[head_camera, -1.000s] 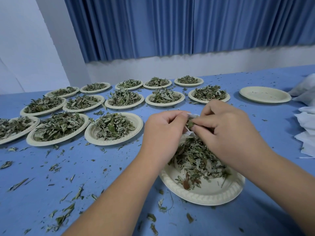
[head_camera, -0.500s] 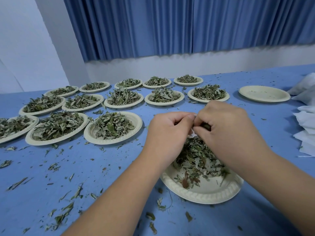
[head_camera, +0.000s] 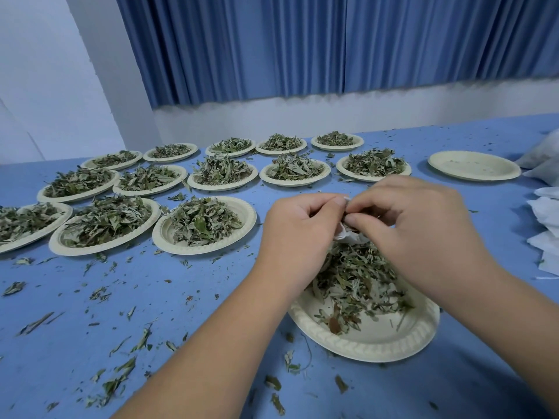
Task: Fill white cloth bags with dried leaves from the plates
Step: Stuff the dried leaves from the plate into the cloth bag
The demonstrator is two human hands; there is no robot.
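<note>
While the left hand (head_camera: 299,231) pinches one side of the white cloth bag (head_camera: 348,236) at its mouth, the right hand (head_camera: 423,234) pinches the other. The dried leaves (head_camera: 357,279) lie directly beneath both grips on the plate (head_camera: 378,344), nearer the right.

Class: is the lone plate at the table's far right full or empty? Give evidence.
Empty: the lone plate shows its bare pale base with only a few specks, while the neighbouring plate holds heaped leaves.

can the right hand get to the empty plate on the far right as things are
Probably yes: nothing stands between the right hand and the empty plate, but its fingers are busy at the white cloth bag.
</note>
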